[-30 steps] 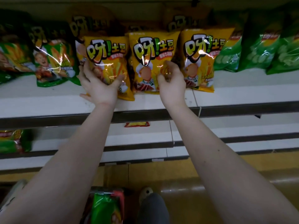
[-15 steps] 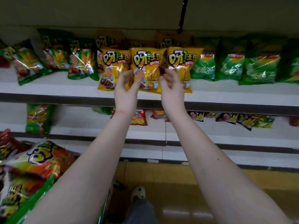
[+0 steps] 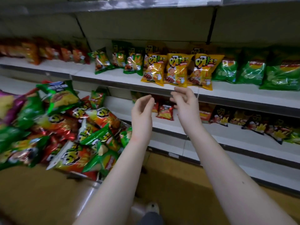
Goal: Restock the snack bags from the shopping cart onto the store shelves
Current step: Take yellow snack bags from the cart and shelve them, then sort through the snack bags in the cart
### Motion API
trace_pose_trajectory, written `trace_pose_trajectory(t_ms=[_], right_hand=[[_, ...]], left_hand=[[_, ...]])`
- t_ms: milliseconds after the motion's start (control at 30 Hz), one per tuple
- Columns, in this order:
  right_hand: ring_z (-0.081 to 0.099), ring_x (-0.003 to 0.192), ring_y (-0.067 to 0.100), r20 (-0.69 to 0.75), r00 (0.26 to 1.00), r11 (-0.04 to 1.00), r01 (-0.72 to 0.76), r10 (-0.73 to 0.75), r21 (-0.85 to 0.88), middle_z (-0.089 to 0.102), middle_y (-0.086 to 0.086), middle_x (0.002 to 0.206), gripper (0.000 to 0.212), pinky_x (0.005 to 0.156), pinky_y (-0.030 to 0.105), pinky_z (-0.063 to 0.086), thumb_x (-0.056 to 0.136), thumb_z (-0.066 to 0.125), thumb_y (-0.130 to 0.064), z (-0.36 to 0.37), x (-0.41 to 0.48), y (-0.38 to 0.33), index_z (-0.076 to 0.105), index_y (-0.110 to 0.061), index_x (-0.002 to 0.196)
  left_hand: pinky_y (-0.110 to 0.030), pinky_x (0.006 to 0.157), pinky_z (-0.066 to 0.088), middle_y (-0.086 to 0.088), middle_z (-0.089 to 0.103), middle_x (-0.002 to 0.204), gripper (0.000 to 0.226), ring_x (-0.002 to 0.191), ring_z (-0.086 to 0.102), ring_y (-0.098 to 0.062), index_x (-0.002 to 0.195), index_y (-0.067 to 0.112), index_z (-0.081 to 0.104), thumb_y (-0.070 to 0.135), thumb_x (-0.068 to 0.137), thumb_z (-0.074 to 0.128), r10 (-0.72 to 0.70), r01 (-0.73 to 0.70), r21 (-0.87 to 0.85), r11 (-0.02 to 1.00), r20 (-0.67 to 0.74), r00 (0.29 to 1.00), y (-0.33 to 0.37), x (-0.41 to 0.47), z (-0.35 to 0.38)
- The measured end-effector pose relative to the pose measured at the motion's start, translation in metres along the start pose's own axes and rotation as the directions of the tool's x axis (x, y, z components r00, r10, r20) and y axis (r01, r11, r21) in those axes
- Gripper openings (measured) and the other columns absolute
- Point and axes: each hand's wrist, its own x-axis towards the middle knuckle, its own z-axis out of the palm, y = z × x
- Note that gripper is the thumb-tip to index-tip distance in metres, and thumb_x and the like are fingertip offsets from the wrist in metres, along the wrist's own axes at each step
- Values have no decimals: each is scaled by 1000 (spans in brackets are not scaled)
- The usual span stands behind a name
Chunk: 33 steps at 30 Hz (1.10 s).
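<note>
Both hands are up in the air in front of the shelf (image 3: 227, 93). The left hand (image 3: 141, 111) and the right hand (image 3: 186, 105) have loose, bent fingers and hold nothing. Three yellow snack bags (image 3: 177, 70) stand side by side on the shelf. More snack bags (image 3: 68, 127) lie piled at the left.

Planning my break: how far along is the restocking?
Done: three yellow bags stand side by side on the shelf. In hand: nothing; the left hand and right hand hover empty near its edge. Left: a large pile of snack bags waits on the left.
</note>
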Motion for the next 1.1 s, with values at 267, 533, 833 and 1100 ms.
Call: trace_pose_trajectory(t_ms=[267,533,833,1100], right_hand=[[61,104,14,163,987,1000,-2,2,0,64,0,110,14,91,34,50,96,52,-20,69,-54,-19,55,-24,109],[64,98,15,332,943,999,-40,28,29,66,3,107,13,92,35,51,96,52,-21,191,-97,-14,55,-33,95],[66,91,14,353,932,994,-104,85,36,67,2,104,9,79,26,50,97,51,-17,358,-126,-8,58,-22,100],[66,90,16,268,957,994,-113,110,-7,67,2,103,8,80,29,52,96,52,-18,416,-112,4,58,-21,101]], left_hand=[[-11,79,44,5,65,114,22,101,57,4,116,17,62,24,97,54,-50,48,-19,999,-156,987,24,-25,-80],[-23,88,46,5,66,112,16,106,59,-5,109,22,63,27,97,53,-77,57,-75,996,-313,947,27,-18,-212],[-27,90,46,5,67,111,14,107,60,-9,103,24,64,26,98,52,-92,54,-102,993,-425,900,22,27,-403],[-25,84,46,7,68,109,14,107,60,-9,103,26,64,25,97,52,-150,97,-155,983,-379,913,-2,64,-457]])
